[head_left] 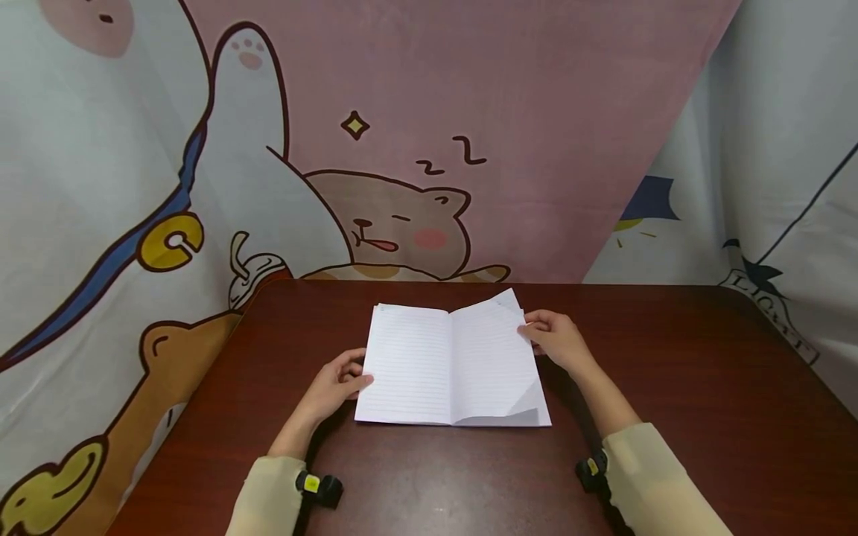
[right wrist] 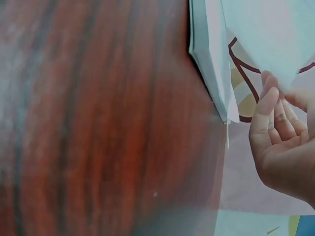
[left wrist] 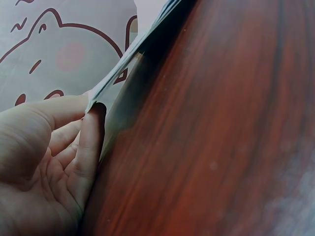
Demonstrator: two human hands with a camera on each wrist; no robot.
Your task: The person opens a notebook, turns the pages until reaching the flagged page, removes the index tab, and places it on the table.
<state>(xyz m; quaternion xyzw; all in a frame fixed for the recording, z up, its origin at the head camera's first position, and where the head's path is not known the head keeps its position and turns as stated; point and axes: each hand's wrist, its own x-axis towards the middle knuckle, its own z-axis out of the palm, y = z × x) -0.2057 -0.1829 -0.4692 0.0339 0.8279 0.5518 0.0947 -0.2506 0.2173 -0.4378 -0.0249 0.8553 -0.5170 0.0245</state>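
Observation:
An open lined notebook [head_left: 412,365] lies on the brown table, its two pages facing up. My left hand [head_left: 335,383] grips its left edge, thumb on the page and fingers beneath; in the left wrist view that hand [left wrist: 49,157] pinches the edge a little above the tabletop. On the far side, my right hand [head_left: 553,339] holds the right page near its outer edge. The right wrist view has thumb and fingers of the right hand [right wrist: 288,132] pinching a raised page [right wrist: 273,34], lifted off the thicker stack [right wrist: 211,54]. The right page's lower corner curls up.
The dark wooden table [head_left: 429,484] extends around the notebook, with its back edge against a cartoon-printed cloth [head_left: 523,134]. Black wrist cameras [head_left: 322,490] are strapped at both sleeves [head_left: 650,476].

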